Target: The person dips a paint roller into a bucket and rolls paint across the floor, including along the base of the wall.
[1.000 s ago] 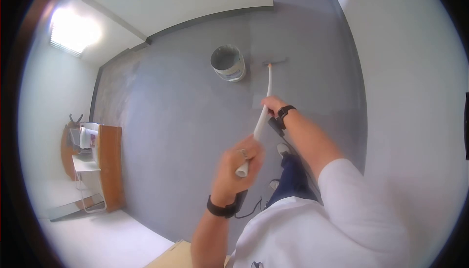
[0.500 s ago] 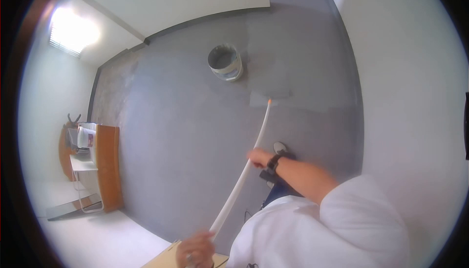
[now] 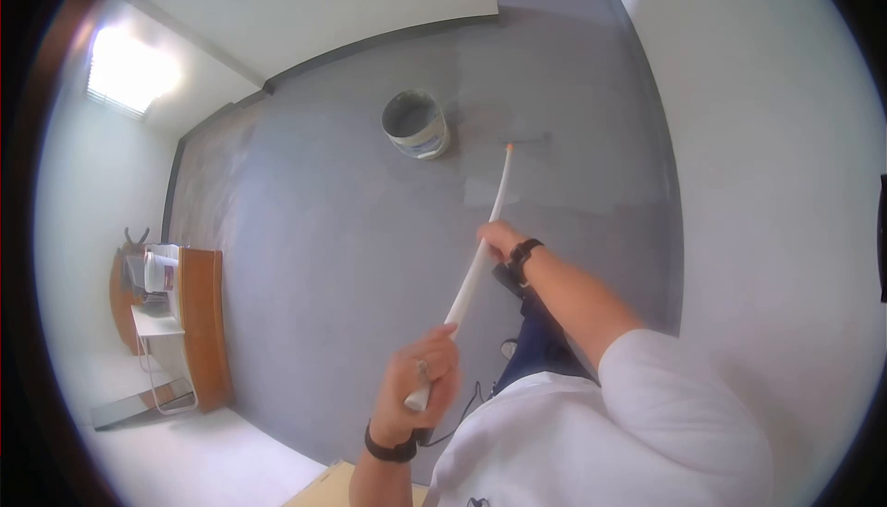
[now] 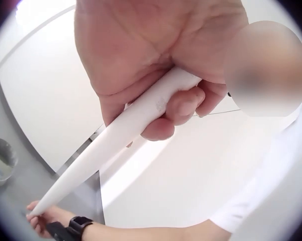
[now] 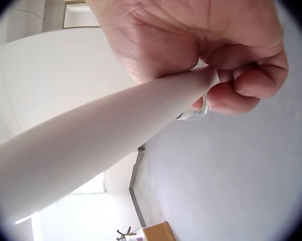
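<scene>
Here's the long white tubular pole (image 3: 471, 287), slanting across the centre, both hands wrapped round it!
Left hand (image 3: 418, 379) curls closed on its near end, lower centre; right hand (image 3: 502, 241) grips farther along. Orange tip (image 3: 509, 146) meets a blurred dark crosspiece (image 3: 531, 141), right of the round whitish bucket (image 3: 434, 145) on grey floor (image 3: 323, 230).

Your pole (image 3: 473, 280) is plain white with an orange tip (image 3: 509, 146). The floor (image 3: 323, 230) is grey, patched darker and lighter; your watch strap (image 3: 525, 253) is black.
</scene>
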### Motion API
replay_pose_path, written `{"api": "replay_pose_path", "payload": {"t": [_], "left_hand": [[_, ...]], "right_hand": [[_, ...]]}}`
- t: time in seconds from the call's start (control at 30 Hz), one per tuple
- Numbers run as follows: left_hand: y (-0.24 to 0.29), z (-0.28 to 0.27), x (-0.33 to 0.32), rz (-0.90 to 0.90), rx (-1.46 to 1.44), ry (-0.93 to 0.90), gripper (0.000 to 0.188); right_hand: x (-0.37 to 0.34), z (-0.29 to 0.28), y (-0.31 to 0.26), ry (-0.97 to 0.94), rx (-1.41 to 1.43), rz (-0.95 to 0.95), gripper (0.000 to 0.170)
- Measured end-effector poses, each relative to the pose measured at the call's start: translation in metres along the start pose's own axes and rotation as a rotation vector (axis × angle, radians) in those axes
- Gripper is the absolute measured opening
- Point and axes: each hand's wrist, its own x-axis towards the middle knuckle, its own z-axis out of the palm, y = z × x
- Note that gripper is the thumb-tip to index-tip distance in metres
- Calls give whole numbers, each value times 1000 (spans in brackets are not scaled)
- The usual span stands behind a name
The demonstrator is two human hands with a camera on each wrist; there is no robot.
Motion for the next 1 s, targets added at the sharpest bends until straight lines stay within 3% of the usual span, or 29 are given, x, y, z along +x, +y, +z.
{"api": "replay_pose_path", "payload": {"t": [0.1, 0.13, 0.17, 0.23, 0.3, 0.37, 0.4, 0.47, 0.57, 0.67, 0.77, 0.83, 1.0], "left_hand": [[6, 6, 10, -1, 51, -99, 8], [14, 10, 1, -81, 21, -35, 8], [24, 14, -7, -157, -8, 32, 9], [49, -2, -27, -154, -40, -60, 16], [85, -6, -51, -49, 322, -5, 9], [152, -24, -68, -496, 660, -160, 6], [154, -27, -62, -489, 659, -155, 6], [151, -34, -47, -300, 380, -236, 1], [151, -41, -30, -17, -41, -358, 11], [127, -19, 4, 119, 29, -214, 14], [96, 3, 50, 121, 84, -44, 20], [65, 5, 67, 74, 36, 2, 8], [14, 40, 125, 97, 118, -38, 8]], "right_hand": [[-17, -11, -10, 42, -87, 22, 25], [-27, -13, -12, 50, -159, 48, 25], [-34, -10, 5, -36, -179, -36, 25], [-67, 3, 25, -183, -87, 35, 21], [-124, 25, 22, -227, -1, 123, 23], [-155, 43, 29, -300, 48, 150, 26], [-171, 45, 24, -296, 44, 144, 26], [-183, 46, 12, -306, 42, 128, 27], [-174, 35, 2, -198, -48, 43, 26], [-138, 14, -15, -144, 12, -1, 25], [-89, -14, -40, -114, 60, -43, 21], [-59, -36, -61, -62, 95, -76, 19], [10, -95, -92, 66, 97, -75, 18]]}}
